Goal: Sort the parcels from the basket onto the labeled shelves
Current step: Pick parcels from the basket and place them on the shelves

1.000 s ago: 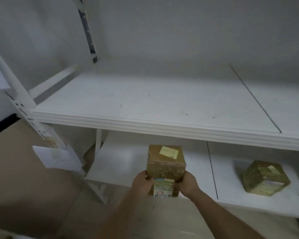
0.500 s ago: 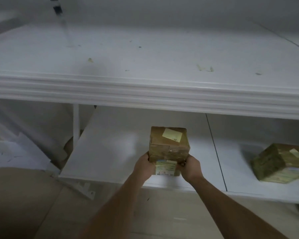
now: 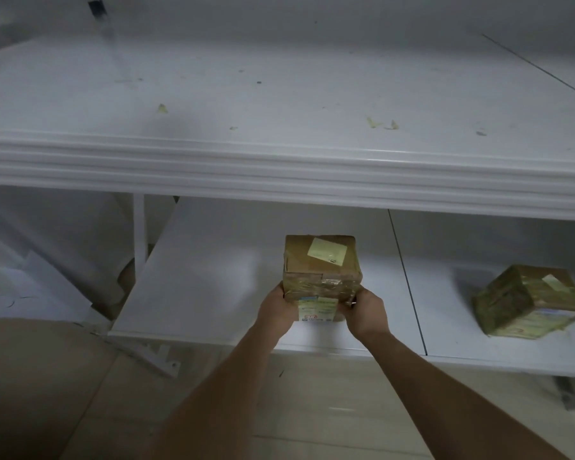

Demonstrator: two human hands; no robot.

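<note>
A brown cardboard parcel (image 3: 321, 267), wrapped in clear tape with a yellow note on top and a printed label on its near face, sits between my two hands over the lower white shelf (image 3: 196, 287). My left hand (image 3: 276, 310) grips its left lower side. On the opposite side my right hand (image 3: 367, 313) grips the lower right corner. Whether the parcel rests on the shelf or hovers just above it I cannot tell. A second taped brown parcel (image 3: 528, 300) lies tilted on the same shelf level to the right.
The upper white shelf (image 3: 279, 167) juts out above the parcel, its thick front edge close overhead. White paper sheets (image 3: 20, 293) hang at the left by a shelf post (image 3: 140, 227). Beige floor lies below.
I have come closer to the shelves and the view has dropped toward the lower shelf. The parcel in both hands has moved forward over that shelf.
</note>
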